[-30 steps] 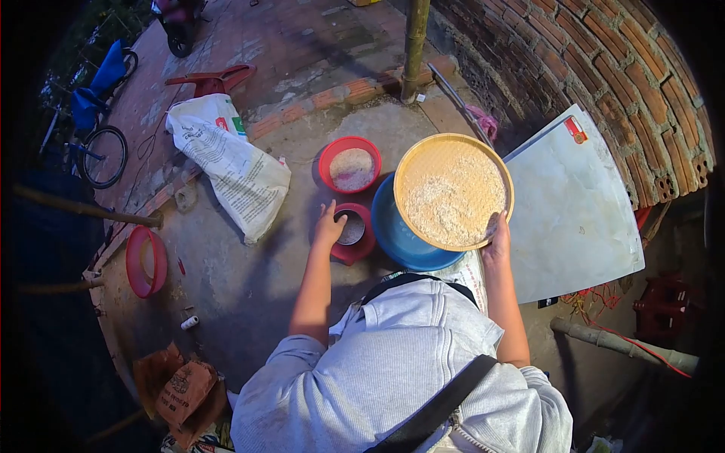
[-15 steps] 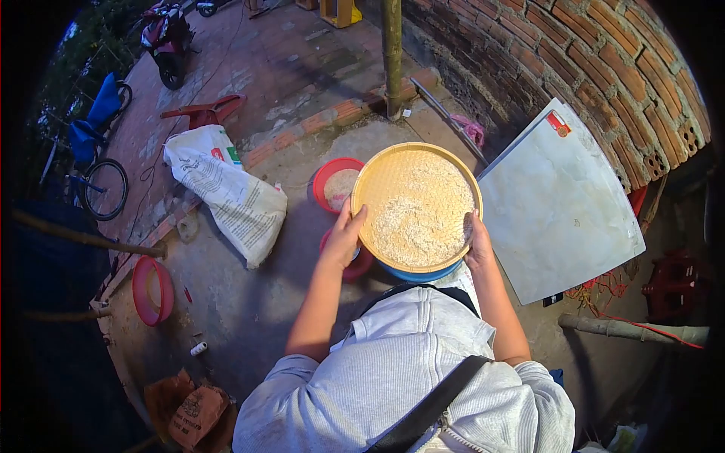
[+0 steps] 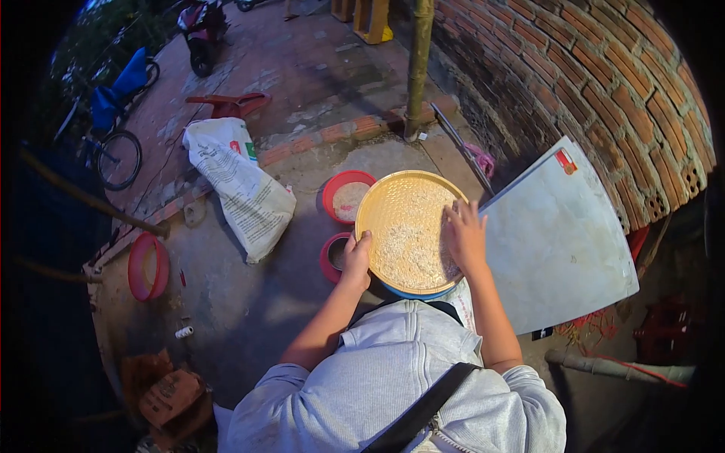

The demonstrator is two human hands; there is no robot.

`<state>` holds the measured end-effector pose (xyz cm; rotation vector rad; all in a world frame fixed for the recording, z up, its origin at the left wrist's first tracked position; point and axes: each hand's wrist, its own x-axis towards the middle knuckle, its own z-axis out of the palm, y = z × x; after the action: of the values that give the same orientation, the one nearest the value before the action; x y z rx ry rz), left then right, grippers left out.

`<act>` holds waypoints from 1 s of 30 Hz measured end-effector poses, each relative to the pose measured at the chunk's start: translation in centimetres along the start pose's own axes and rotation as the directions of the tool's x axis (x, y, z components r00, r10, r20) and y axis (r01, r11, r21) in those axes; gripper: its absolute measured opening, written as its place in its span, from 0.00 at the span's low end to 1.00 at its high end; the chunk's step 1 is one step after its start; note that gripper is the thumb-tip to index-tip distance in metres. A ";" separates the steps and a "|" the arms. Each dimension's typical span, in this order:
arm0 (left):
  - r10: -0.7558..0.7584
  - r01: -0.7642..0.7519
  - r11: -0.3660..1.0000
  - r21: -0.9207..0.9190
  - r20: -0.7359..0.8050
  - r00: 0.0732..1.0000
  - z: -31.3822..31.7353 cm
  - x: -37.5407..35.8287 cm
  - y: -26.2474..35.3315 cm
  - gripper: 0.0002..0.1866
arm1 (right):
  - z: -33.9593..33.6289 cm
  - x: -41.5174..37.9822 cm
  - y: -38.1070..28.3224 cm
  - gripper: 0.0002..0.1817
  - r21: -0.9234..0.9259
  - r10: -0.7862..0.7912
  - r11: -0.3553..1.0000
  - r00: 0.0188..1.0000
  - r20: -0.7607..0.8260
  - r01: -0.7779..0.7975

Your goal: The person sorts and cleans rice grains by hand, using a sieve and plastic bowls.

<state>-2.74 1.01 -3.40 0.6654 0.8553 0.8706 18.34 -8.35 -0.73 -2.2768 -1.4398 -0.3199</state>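
A round yellow woven tray (image 3: 389, 198) holds a spread layer of pale grain (image 3: 408, 245). My left hand (image 3: 357, 260) grips the tray's left rim, thumb on top. My right hand (image 3: 466, 238) is over the tray's right side, fingers apart, touching or just above the grain. Beneath the tray, part of a blue container (image 3: 423, 295) shows. Just left of the tray are a red bowl (image 3: 349, 198) with pale contents and a smaller red container (image 3: 330, 264), partly hidden by my left hand.
A white printed sack (image 3: 245, 196) lies at the left, with a red basin (image 3: 148, 266) beyond it. At the right, a large grey-white panel (image 3: 563, 241) stands near the brick wall (image 3: 604, 98). A bamboo post (image 3: 418, 75) rises ahead; another pole (image 3: 619, 368) is at the lower right.
My right hand has let go of the tray's right rim and moved onto the tray, fingers spreading. The tray sits slightly lower in view, and more of the smaller red container shows.
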 end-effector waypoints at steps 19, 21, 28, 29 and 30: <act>0.099 -0.162 0.976 -0.142 -0.375 0.922 -7.2 -4.4 2.9 0.18 | 1.5 5.0 -9.6 0.15 0.513 -0.595 0.717 0.798 0.097 0.472; 0.145 -0.198 0.975 -0.101 -0.384 0.912 -7.7 -4.1 2.3 0.19 | 1.6 4.7 -12.0 0.16 0.538 -0.632 0.673 0.773 0.061 0.508; 0.140 -0.220 0.960 -0.171 -0.387 0.911 -8.7 -4.6 3.9 0.20 | 0.8 2.1 -15.2 0.16 0.651 -0.846 0.433 0.530 0.056 0.624; 0.132 -0.222 0.958 -0.183 -0.405 0.905 -8.9 -4.7 4.0 0.21 | 0.6 2.4 -14.5 0.17 0.668 -0.852 0.410 0.521 0.039 0.621; 0.128 -0.219 0.958 -0.187 -0.406 0.905 -9.0 -4.8 4.0 0.21 | 0.5 2.7 -13.8 0.18 0.686 -0.859 0.385 0.511 0.022 0.618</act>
<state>-13.69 0.27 -3.01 0.3712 1.0412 1.2731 7.06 -0.84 3.13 -1.0265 -2.3357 0.3492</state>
